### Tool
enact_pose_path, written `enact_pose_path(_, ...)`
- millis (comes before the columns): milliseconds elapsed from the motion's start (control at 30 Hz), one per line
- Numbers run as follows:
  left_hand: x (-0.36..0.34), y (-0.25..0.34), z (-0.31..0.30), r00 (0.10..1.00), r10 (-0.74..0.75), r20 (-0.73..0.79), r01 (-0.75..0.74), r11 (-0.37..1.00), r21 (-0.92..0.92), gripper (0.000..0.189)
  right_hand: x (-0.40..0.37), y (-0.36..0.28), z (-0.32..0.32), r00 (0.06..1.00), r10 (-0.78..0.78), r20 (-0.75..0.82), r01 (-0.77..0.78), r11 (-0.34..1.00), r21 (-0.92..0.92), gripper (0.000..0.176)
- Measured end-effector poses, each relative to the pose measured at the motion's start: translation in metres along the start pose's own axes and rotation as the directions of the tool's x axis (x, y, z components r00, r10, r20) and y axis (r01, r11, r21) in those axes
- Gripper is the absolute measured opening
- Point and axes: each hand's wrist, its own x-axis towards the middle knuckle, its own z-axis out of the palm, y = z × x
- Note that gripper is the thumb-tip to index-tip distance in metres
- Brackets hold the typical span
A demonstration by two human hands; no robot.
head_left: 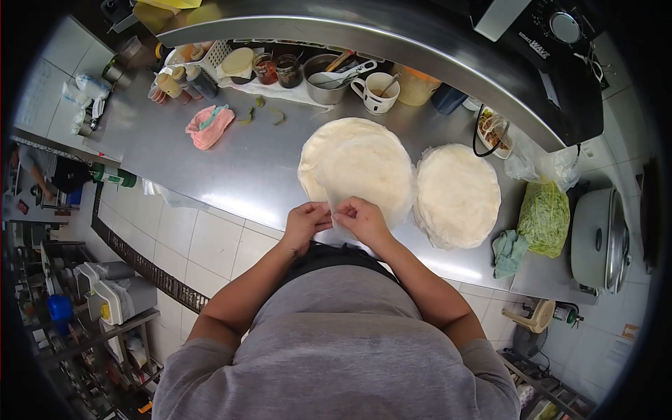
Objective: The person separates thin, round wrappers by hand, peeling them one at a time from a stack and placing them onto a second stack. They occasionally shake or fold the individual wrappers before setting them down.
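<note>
Two piles of thin, round, pale dough sheets lie on the steel counter. Over the left pile [311,157] a loose dough sheet [367,171] sits shifted to the right, its near edge lifted towards me. My right hand [360,218] pinches that near edge between thumb and fingers. Close beside it, my left hand [308,224] has its fingers pressed together at the sheet's left edge, and the fingertips partly hide what they grip. The right pile [458,196] lies untouched, just to the right of the loose sheet.
A pink and teal cloth [210,127] lies left on the counter [266,168], near green scraps [276,115]. Behind stand a mug [378,94], a metal pot [325,91] and sauce jars [288,70]. At right are bagged shredded greens [544,220], a teal cloth [509,252] and a cooker [595,238].
</note>
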Motion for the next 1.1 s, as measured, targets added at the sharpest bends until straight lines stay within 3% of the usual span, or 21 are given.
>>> enact_pose_path(200,-0.005,-0.005,0.003,0.998,0.066,-0.022,-0.064,0.996,0.062,0.021,0.002,0.007,0.005,0.999,-0.038,-0.020,0.038,0.999,-0.007,0.021)
enact_pose_path(300,-0.002,-0.011,-0.001,0.997,0.078,0.010,-0.078,0.994,0.075,0.022,0.004,0.015,0.006,0.987,-0.147,-0.066,0.140,0.985,-0.101,0.019)
enact_pose_path(400,-0.002,-0.009,0.002,0.990,0.133,0.050,-0.137,0.988,0.073,0.022,0.009,0.013,0.007,0.997,-0.044,-0.065,0.043,0.999,-0.022,0.018)
enact_pose_path(567,0.005,0.010,0.006,0.949,0.302,0.092,-0.313,0.938,0.149,0.025,0.034,0.003,0.012,1.000,0.018,-0.003,-0.015,0.911,0.412,0.018)
enact_pose_path(633,0.013,0.011,-0.002,0.902,0.409,0.141,-0.433,0.852,0.294,0.029,0.039,0.004,0.013,0.995,0.097,0.010,-0.091,0.893,0.441,0.018)
enact_pose_path(700,0.015,0.010,-0.009,0.894,0.420,0.158,-0.449,0.828,0.336,0.031,0.041,0.004,0.013,0.984,0.175,0.025,-0.166,0.870,0.464,0.018)
enact_pose_path(767,0.015,0.006,-0.013,0.889,0.425,0.173,-0.458,0.806,0.376,0.034,0.038,0.004,0.016,0.968,0.232,0.098,-0.236,0.702,0.672,0.017)
enact_pose_path(967,0.010,0.006,-0.007,0.916,0.381,0.128,-0.400,0.827,0.395,0.047,0.044,0.008,0.019,0.958,0.281,0.052,-0.246,0.721,0.647,0.015)
enact_pose_path(1033,0.016,0.004,-0.011,0.888,0.428,0.172,-0.448,0.715,0.537,0.047,0.043,0.004,0.019,0.962,0.265,0.070,-0.244,0.713,0.657,0.012)
enact_pose_path(1100,0.021,0.000,-0.016,0.898,0.407,0.168,-0.435,0.763,0.478,0.045,0.040,0.002,0.018,0.966,0.246,0.086,-0.239,0.705,0.667,0.011)
